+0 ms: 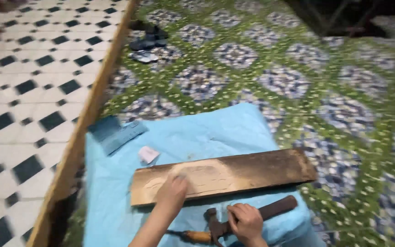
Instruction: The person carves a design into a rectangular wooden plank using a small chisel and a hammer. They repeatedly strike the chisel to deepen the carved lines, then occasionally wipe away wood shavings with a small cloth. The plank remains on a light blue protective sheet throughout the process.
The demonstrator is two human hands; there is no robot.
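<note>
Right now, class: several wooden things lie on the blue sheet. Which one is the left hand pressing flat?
The long flat plank. The left hand lies on its pale end; the dark hammer handle sits nearer the right hand.

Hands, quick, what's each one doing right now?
Left hand: open, pressed flat on the wooden board.
Right hand: closed around the hammer.

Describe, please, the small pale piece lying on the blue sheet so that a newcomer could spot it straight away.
Start from the light blue sheet spread over the green patterned floor covering. Above the long wooden plank that the left hand presses lies a small pale pinkish-white piece. It is paler and smaller than the darker blue folded piece nearby.
</note>
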